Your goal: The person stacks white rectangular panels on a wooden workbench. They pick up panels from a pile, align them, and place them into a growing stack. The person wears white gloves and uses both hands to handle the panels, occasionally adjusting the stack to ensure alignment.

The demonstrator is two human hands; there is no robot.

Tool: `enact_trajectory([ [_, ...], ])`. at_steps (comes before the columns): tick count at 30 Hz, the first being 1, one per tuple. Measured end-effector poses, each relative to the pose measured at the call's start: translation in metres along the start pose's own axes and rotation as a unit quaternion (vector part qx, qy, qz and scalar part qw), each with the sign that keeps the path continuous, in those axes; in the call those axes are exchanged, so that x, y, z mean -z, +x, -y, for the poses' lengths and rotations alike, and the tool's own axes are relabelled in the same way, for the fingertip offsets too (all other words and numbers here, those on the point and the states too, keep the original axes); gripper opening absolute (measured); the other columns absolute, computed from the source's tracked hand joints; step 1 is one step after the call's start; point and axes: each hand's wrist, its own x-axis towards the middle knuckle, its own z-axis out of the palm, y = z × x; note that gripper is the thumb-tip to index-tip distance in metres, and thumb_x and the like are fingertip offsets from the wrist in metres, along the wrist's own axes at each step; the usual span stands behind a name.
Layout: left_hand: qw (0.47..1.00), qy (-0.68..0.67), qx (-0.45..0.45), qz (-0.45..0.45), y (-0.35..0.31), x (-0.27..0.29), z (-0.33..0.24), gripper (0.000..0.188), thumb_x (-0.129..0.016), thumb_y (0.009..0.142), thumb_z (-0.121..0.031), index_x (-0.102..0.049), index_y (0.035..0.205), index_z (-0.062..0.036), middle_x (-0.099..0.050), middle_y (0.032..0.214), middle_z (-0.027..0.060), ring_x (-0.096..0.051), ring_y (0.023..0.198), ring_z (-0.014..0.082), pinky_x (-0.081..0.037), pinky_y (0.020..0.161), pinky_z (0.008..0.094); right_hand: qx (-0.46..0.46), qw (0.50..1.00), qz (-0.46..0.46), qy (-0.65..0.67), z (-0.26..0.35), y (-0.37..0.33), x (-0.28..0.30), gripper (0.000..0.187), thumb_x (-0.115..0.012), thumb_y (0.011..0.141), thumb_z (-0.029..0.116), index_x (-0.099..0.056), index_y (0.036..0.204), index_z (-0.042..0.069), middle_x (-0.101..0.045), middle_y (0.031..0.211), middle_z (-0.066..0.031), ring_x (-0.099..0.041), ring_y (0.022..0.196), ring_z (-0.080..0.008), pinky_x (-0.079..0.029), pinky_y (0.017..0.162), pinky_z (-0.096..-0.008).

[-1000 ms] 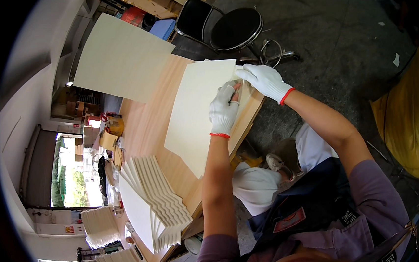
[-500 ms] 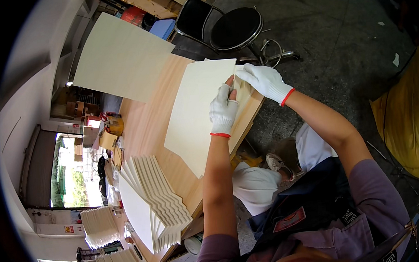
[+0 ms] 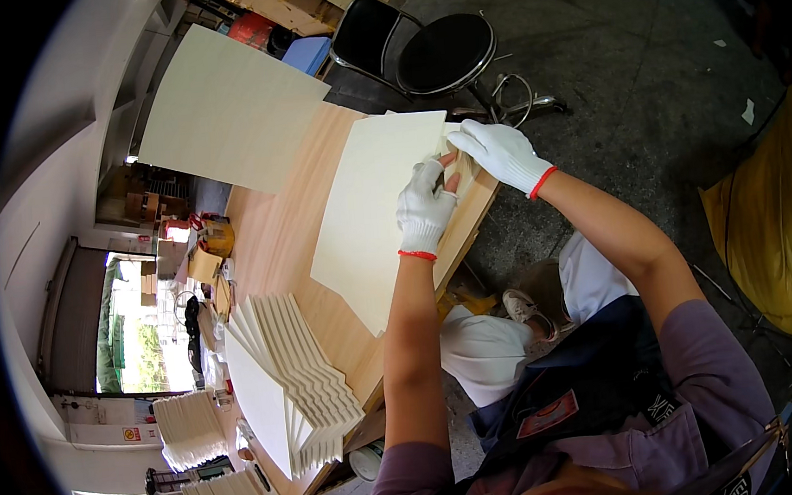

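A large pale sheet (image 3: 364, 194), cream-white and stiff-looking, lies flat on the wooden table (image 3: 333, 332). My left hand (image 3: 424, 210), in a white glove with bare thumb and index tips, rests over the sheet's right side. Its thumb and index are apart and point toward the edge. Beside the sheet's upper right corner is my right hand (image 3: 504, 157), in a white glove with a red cuff. Its fingers are bent and pressed together, and what they pinch is hidden. Between the hands shows a small brownish, shiny patch too blurred to name.
Fanned pale boards (image 3: 299, 376) are stacked at the table's near left. Another large sheet (image 3: 227, 112) overhangs the far end. A black chair (image 3: 446, 53) stands beyond the table. Yellow sheeting (image 3: 776, 227) hangs at right. More board stacks (image 3: 190, 429) stand at lower left.
My left hand's fingertips have swung slightly down and right, away from the sheet's upper corner. My right hand has barely moved.
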Motion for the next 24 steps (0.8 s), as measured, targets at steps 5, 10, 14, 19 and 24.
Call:
enact_trajectory([
  [5,0.999,-0.020,-0.028,-0.037,0.000,-0.004,0.008,0.030,-0.067,0.099,-0.015,-0.072,0.128,-0.0208,-0.068,0.101,0.0095,-0.070,0.086,0.0324,-0.056,0.078,0.0392,0.006,1.000,-0.010,0.021,0.003,-0.002,0.001,0.048,-0.043,0.109,0.054,-0.063,0.115,0.010,-0.071,0.093,-0.0205,-0.069,0.088,-0.0415,-0.051,0.075,-0.0523],
  [10,0.999,0.027,-0.032,-0.002,0.000,-0.002,0.007,0.031,-0.075,0.094,-0.019,-0.073,0.125,-0.0217,-0.067,0.100,0.0081,-0.069,0.082,0.0293,-0.056,0.076,0.0392,0.000,1.000,-0.014,0.001,-0.001,-0.001,-0.002,0.044,-0.042,0.110,0.051,-0.063,0.118,0.013,-0.073,0.093,-0.0188,-0.070,0.088,-0.0400,-0.052,0.074,-0.0513],
  [14,0.999,0.034,-0.025,-0.001,-0.001,-0.001,0.004,0.035,-0.080,0.089,-0.021,-0.074,0.124,-0.0223,-0.067,0.098,0.0069,-0.068,0.081,0.0268,-0.056,0.075,0.0384,-0.006,1.000,-0.007,-0.010,-0.001,0.000,-0.003,0.042,-0.041,0.110,0.050,-0.063,0.121,0.015,-0.073,0.094,-0.0180,-0.071,0.089,-0.0391,-0.053,0.074,-0.0505],
  [19,0.999,0.034,-0.025,-0.001,0.000,-0.001,0.003,0.033,-0.078,0.091,-0.020,-0.074,0.124,-0.0223,-0.067,0.100,0.0073,-0.069,0.082,0.0283,-0.056,0.075,0.0389,-0.001,1.000,-0.013,-0.004,-0.004,0.000,-0.004,0.043,-0.041,0.110,0.050,-0.062,0.120,0.014,-0.073,0.093,-0.0184,-0.071,0.088,-0.0394,-0.053,0.074,-0.0505],
  [24,1.000,-0.001,-0.017,-0.026,-0.002,-0.003,0.001,0.032,-0.065,0.100,-0.009,-0.072,0.131,-0.0151,-0.065,0.094,0.0106,-0.064,0.077,0.0232,-0.052,0.075,0.0337,-0.002,1.000,-0.004,0.022,-0.001,-0.002,0.000,0.043,-0.043,0.109,0.052,-0.061,0.116,0.013,-0.072,0.090,-0.0184,-0.070,0.086,-0.0399,-0.052,0.072,-0.0509],
])
